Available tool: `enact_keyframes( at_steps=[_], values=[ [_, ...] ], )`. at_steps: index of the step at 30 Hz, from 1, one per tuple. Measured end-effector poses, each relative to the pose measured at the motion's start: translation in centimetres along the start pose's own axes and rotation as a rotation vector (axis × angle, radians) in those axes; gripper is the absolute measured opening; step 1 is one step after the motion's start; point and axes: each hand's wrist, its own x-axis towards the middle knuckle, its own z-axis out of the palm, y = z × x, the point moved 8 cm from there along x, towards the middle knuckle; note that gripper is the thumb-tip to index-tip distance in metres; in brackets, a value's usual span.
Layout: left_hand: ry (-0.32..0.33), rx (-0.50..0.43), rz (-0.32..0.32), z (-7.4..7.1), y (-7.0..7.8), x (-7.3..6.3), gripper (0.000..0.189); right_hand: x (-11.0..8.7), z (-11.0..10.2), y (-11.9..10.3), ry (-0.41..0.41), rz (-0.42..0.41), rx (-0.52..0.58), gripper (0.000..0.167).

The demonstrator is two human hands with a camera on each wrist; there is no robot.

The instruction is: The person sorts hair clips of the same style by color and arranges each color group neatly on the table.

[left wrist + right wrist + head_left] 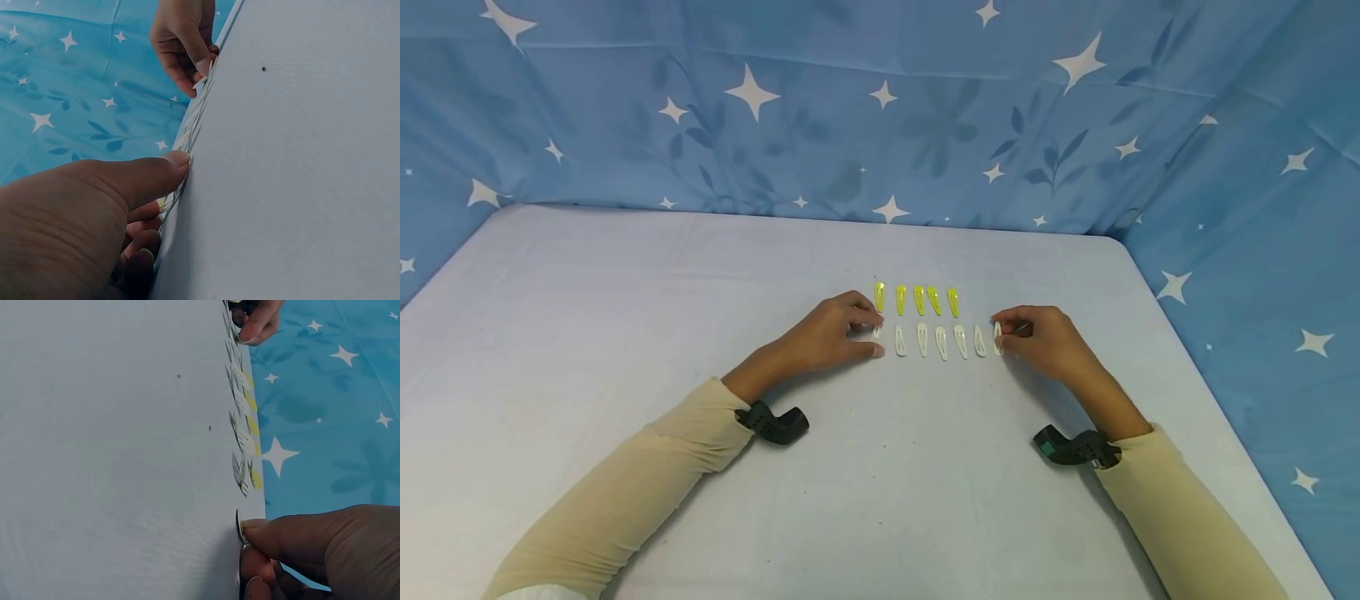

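Note:
Several white snap hair clips (922, 340) lie side by side in a row on the white-covered table. Behind them runs a second row of several yellow snap hair clips (919, 300). At the row's left end my left hand (835, 332) holds a white clip (876, 333) by its ends between thumb and fingers, its middle showing in the gap. My right hand (1047, 340) pinches the rightmost white clip (997, 340) at the other end. In the right wrist view that clip (238, 520) stands slightly tilted at the thumb tip.
The table (850, 483) has a white cloth with a few small dark specks. A blue curtain (820, 125) with white stars hangs behind it and along the right side. Both wrists carry a black camera band (775, 423).

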Motion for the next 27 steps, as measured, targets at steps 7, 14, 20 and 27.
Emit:
enact_keyframes(
  at_steps=[7, 14, 20, 27],
  values=[
    [0.002, 0.003, -0.011, 0.05, -0.03, 0.12, 0.039, -0.13, -0.18, -0.17, 0.016, -0.001, -0.005, 0.03],
    [0.002, 0.002, -0.026, -0.04, -0.08, 0.0, 0.042, -0.11, -0.17, 0.02, 0.022, -0.004, -0.002, 0.035],
    [0.003, -0.011, -0.044, -0.11, -0.13, 0.01, 0.049, -0.08, -0.26, 0.18, 0.014, 0.004, 0.003, 0.035],
    [0.005, 0.001, -0.054, -0.14, -0.15, 0.01, 0.058, -0.05, -0.29, 0.17, -0.001, 0.007, 0.017, 0.034]
  ],
)
